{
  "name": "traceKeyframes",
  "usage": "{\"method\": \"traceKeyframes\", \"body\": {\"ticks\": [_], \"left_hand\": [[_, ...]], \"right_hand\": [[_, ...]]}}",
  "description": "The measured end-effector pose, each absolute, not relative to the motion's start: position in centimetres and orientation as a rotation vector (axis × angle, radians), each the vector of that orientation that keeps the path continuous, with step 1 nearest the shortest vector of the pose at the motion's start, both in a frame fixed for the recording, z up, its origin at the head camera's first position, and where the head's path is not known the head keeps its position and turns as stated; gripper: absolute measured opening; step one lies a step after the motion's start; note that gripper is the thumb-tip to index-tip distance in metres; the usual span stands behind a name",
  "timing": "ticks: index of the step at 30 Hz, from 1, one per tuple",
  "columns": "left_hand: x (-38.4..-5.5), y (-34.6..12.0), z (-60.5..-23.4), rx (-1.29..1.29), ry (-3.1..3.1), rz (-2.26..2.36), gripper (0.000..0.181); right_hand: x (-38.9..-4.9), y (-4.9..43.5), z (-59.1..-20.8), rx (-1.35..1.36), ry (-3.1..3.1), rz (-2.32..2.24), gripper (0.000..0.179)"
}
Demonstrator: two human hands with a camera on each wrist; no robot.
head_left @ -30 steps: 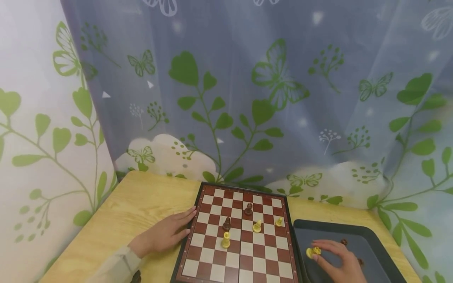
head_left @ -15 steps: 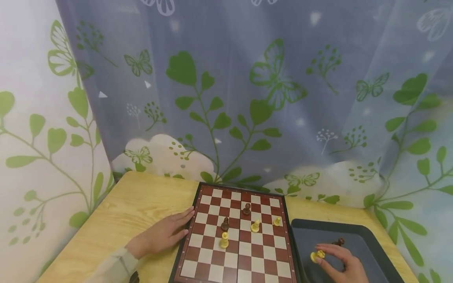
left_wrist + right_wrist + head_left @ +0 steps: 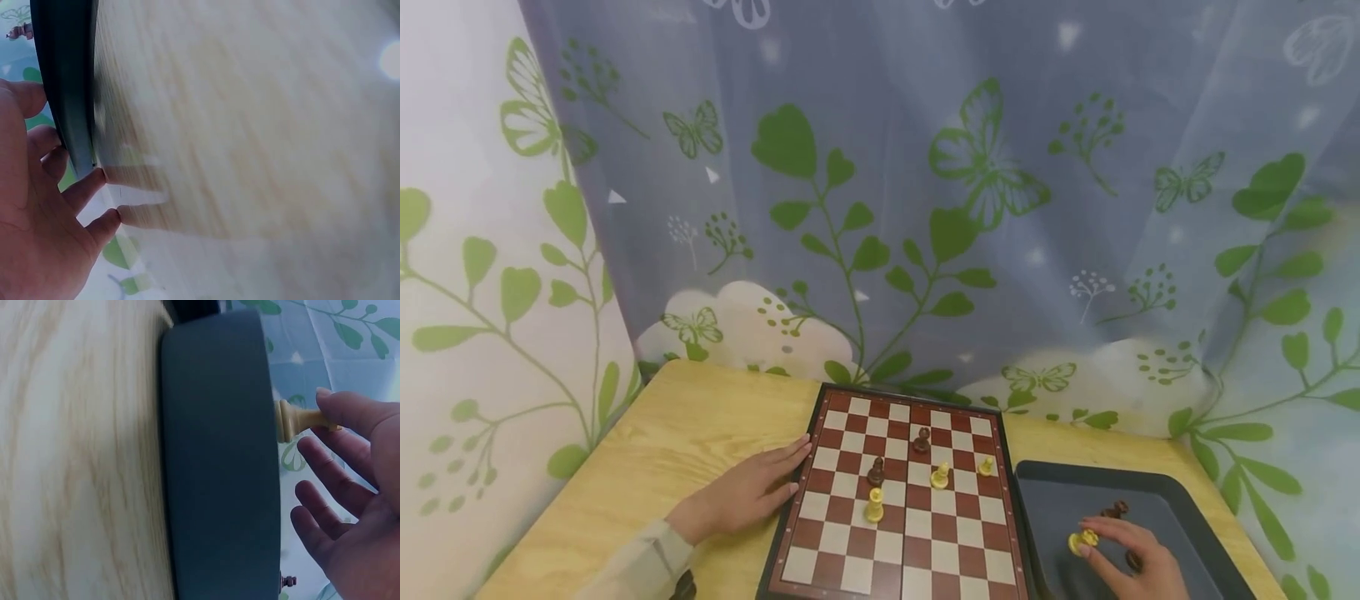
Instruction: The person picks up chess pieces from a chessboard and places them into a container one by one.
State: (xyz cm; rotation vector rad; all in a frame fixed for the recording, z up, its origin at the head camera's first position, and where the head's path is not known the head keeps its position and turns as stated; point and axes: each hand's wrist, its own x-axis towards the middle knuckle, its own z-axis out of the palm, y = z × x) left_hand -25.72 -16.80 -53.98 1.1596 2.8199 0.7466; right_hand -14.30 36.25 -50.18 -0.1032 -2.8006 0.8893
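Note:
My left hand (image 3: 733,493) lies against the left edge of the chessboard (image 3: 891,567), fingers extended. In the left wrist view, the fingertips touch the wooden table and the thumb meets the board's dark side. Over the dark tray (image 3: 1093,473), my right hand (image 3: 1138,562) pinches a yellow chess piece (image 3: 1078,543) with a crown-like top between thumb and index finger. The right wrist view has this chess piece (image 3: 289,422) beyond the tray wall, its base partly hidden. A dark brown chess piece (image 3: 1116,508) lies in the tray near the right fingers.
Two dark brown pieces stand on the board, one farther back (image 3: 922,439) than the other (image 3: 876,472). Yellow ones include a tall piece (image 3: 875,506), a mid-board piece (image 3: 940,476) and a small pawn (image 3: 987,467). A patterned curtain (image 3: 880,208) hangs behind the table.
My right hand has moved slightly rightward over the tray, still pinching the yellow chess piece. My left hand stays at the board's edge. The head view has shifted a little.

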Motion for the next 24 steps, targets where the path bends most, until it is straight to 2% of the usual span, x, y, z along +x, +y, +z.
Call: {"method": "traceKeyframes", "body": {"ticks": [3, 16, 24], "left_hand": [[-25.7, -16.8, -53.9, 1.156, 2.823, 0.737, 0.058], [-25.8, -16.7, -53.9, 1.164, 2.829, 0.737, 0.057], [-25.8, -16.8, -53.7, 1.137, 2.788, 0.747, 0.058]], "right_hand": [[-14.5, 36.6, -50.3, -0.022, -2.754, 0.836, 0.025], [-14.9, 37.1, -50.1, -0.047, -2.782, 0.744, 0.027], [-15.4, 38.0, -51.0, 0.102, -2.667, 0.701, 0.022]]}}
